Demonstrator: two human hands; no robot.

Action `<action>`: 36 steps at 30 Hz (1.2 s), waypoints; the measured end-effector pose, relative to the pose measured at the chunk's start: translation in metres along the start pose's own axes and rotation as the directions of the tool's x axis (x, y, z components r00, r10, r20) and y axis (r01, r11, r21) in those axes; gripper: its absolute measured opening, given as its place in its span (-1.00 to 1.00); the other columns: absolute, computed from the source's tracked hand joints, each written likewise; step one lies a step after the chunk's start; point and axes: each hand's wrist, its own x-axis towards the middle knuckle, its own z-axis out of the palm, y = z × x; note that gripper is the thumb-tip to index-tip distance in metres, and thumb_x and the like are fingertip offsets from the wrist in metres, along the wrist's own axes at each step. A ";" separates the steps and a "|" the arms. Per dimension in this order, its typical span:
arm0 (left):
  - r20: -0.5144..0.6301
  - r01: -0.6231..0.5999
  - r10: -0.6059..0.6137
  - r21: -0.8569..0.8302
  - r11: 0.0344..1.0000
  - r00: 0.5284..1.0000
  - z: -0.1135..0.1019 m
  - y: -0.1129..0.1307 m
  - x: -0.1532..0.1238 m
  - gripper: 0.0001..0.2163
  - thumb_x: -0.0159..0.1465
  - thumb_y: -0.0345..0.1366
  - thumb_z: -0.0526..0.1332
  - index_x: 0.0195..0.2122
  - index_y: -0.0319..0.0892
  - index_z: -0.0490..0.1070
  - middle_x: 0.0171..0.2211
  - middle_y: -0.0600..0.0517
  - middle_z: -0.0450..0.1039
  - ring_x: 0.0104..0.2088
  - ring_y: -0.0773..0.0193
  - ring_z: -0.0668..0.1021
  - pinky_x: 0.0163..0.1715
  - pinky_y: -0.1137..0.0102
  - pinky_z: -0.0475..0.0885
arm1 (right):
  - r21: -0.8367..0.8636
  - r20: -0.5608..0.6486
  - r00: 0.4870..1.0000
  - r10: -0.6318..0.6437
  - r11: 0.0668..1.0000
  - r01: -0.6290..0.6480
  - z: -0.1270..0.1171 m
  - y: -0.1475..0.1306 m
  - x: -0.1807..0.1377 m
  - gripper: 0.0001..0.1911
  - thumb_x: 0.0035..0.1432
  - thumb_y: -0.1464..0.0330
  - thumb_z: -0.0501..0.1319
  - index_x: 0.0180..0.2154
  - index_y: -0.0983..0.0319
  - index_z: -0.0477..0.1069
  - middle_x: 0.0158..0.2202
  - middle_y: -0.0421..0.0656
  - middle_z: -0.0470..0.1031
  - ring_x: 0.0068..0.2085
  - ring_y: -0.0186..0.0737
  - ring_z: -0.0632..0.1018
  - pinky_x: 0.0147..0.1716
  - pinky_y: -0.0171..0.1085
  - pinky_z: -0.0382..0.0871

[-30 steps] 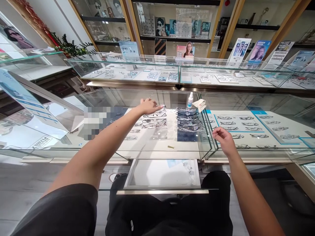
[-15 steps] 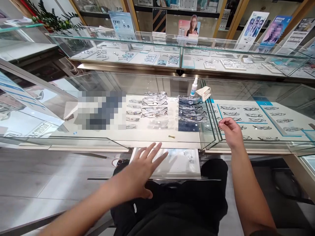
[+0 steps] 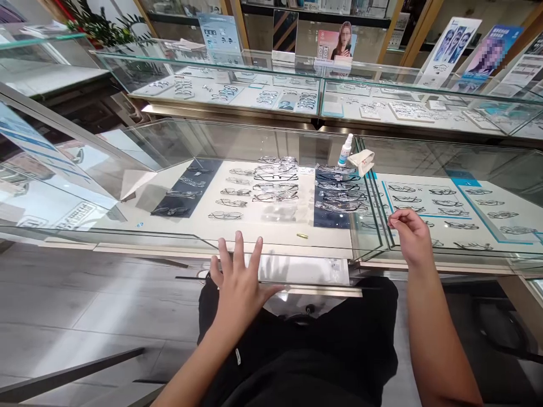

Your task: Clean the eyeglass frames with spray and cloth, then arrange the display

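My left hand [image 3: 238,285] is spread with fingers apart, over the front edge of a shallow white drawer [image 3: 305,270]. Its thumb reaches along the drawer front [image 3: 322,291]; whether the palm presses on it I cannot tell. My right hand [image 3: 410,234] is raised beside the glass divider [image 3: 373,209], thumb and fingertips pinched together. Whatever they hold, if anything, is too small to make out. Between the hands, a small gold-coloured piece [image 3: 302,236] lies on the white display surface [image 3: 271,230], in front of several rows of eyeglasses [image 3: 275,186].
Dark blue mats [image 3: 186,189] carry more glasses on the left, with another dark mat [image 3: 333,217] near the divider. A spray bottle [image 3: 345,150] and a folded cloth [image 3: 362,162] sit at the back. Behind runs a second glass showcase [image 3: 237,99] with upright advertising cards [image 3: 452,51].
The drawer has slid inward, away from my body. My left hand has turned more upright and shifted left, still spread. My right hand keeps its pinch near the divider.
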 end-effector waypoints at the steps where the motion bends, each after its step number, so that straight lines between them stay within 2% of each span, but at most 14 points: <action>1: -0.029 0.010 -0.010 0.001 1.000 1.000 0.005 0.000 0.001 0.13 0.16 0.23 0.51 0.61 -0.16 0.07 0.64 -0.42 -0.28 0.60 -0.61 -0.23 0.47 -0.44 -0.15 | 0.000 -0.001 1.000 0.000 1.000 0.000 0.000 0.000 0.000 -0.94 0.20 0.32 0.42 -0.25 0.11 0.59 -0.28 -0.19 0.52 -0.22 -0.20 0.51 -0.14 -0.19 0.39; 3: -0.080 0.016 -0.017 -0.008 1.000 0.997 0.019 -0.001 0.004 0.10 0.23 0.23 0.44 0.62 -0.23 0.01 0.64 -0.47 -0.32 0.60 -0.63 -0.25 0.45 -0.46 -0.10 | -0.004 -0.009 1.000 0.003 1.000 -0.003 0.000 0.000 -0.001 -0.93 0.20 0.32 0.43 -0.25 0.11 0.60 -0.28 -0.19 0.52 -0.22 -0.19 0.51 -0.14 -0.19 0.39; 6: -0.155 -0.015 0.010 -0.033 0.999 0.988 0.047 -0.001 0.005 0.04 0.34 0.17 0.37 0.64 -0.22 -0.09 0.63 -0.50 -0.37 0.60 -0.61 -0.26 0.44 -0.45 -0.05 | -0.013 -0.018 1.000 0.010 1.000 -0.011 0.000 0.001 -0.002 -0.92 0.20 0.31 0.44 -0.24 0.11 0.60 -0.27 -0.19 0.53 -0.21 -0.19 0.51 -0.14 -0.19 0.38; 10: -0.273 -0.017 -0.005 -0.077 0.997 0.962 0.101 0.005 -0.003 0.02 0.46 -0.07 0.31 0.65 -0.15 -0.46 0.62 -0.48 -0.61 0.60 -0.55 -0.39 0.43 -0.49 -0.03 | -0.022 -0.017 1.000 0.001 1.000 -0.001 0.002 0.001 -0.002 -0.92 0.18 0.32 0.44 -0.26 0.11 0.60 -0.28 -0.18 0.52 -0.22 -0.18 0.51 -0.16 -0.18 0.37; 12: -0.306 -0.059 0.029 -0.089 0.994 0.952 0.132 0.010 -0.010 0.05 0.47 -0.11 0.30 0.63 -0.14 -0.57 0.60 -0.46 -0.73 0.59 -0.55 -0.43 0.43 -0.51 -0.04 | -0.026 -0.017 1.000 -0.002 1.000 0.002 0.002 0.002 -0.002 -0.92 0.18 0.31 0.44 -0.26 0.11 0.59 -0.28 -0.18 0.52 -0.21 -0.18 0.51 -0.16 -0.18 0.37; 17: -0.221 -0.090 0.070 -0.081 0.993 0.973 0.205 0.012 -0.027 0.00 0.49 -0.14 0.27 0.64 -0.16 -0.53 0.61 -0.44 -0.73 0.59 -0.54 -0.41 0.44 -0.46 0.04 | -0.045 -0.007 1.000 -0.005 0.999 0.005 0.001 0.003 -0.001 -0.91 0.19 0.30 0.44 -0.25 0.11 0.59 -0.28 -0.17 0.51 -0.21 -0.16 0.50 -0.17 -0.17 0.38; 20: -0.250 -0.121 0.101 -0.066 0.991 0.963 0.236 0.007 -0.026 0.03 0.47 -0.15 0.29 0.63 -0.13 -0.57 0.59 -0.40 -0.82 0.58 -0.55 -0.44 0.43 -0.51 0.04 | -0.043 0.003 1.000 -0.007 0.999 0.007 0.000 0.005 0.001 -0.91 0.20 0.29 0.44 -0.25 0.11 0.60 -0.28 -0.17 0.51 -0.21 -0.17 0.50 -0.17 -0.18 0.38; 23: -0.312 -0.134 0.103 -0.082 0.988 0.944 0.254 0.004 -0.020 0.13 0.43 -0.16 0.35 0.61 -0.07 -0.67 0.55 -0.39 -0.91 0.56 -0.58 -0.49 0.38 -0.60 0.01 | -0.030 0.019 1.000 0.002 1.000 -0.001 -0.002 0.006 0.005 -0.90 0.20 0.29 0.45 -0.24 0.11 0.59 -0.28 -0.19 0.51 -0.23 -0.20 0.49 -0.16 -0.19 0.38; 27: -0.329 -0.137 0.105 -0.077 0.987 0.938 0.266 0.007 -0.011 0.31 0.35 -0.10 0.44 0.52 -0.07 -0.89 0.47 -0.47 -1.03 0.50 -0.62 -0.60 0.31 -0.69 0.00 | -0.003 0.048 0.999 0.023 1.000 -0.023 -0.005 0.008 0.012 -0.88 0.16 0.31 0.46 -0.24 0.11 0.59 -0.26 -0.21 0.50 -0.24 -0.23 0.45 -0.18 -0.21 0.34; 32: -0.339 -0.133 0.097 -0.085 0.987 0.936 0.274 0.010 -0.004 0.35 0.32 -0.06 0.45 0.49 -0.11 -0.92 0.44 -0.55 -1.03 0.46 -0.67 -0.61 0.27 -0.74 0.00 | -0.015 0.072 0.997 0.013 1.000 -0.012 -0.006 0.010 0.016 -0.86 0.14 0.30 0.46 -0.26 0.12 0.57 -0.27 -0.21 0.48 -0.24 -0.23 0.44 -0.17 -0.21 0.33; 36: -0.280 -0.083 0.054 -0.094 0.992 0.958 0.283 0.011 0.002 0.44 0.27 0.03 0.49 0.40 -0.18 -1.01 0.34 -0.61 -1.12 0.39 -0.75 -0.66 0.23 -0.79 -0.08 | -0.048 0.108 0.994 -0.014 0.999 0.019 -0.003 0.009 0.015 -0.84 0.15 0.26 0.46 -0.26 0.12 0.55 -0.27 -0.21 0.47 -0.24 -0.22 0.41 -0.20 -0.23 0.32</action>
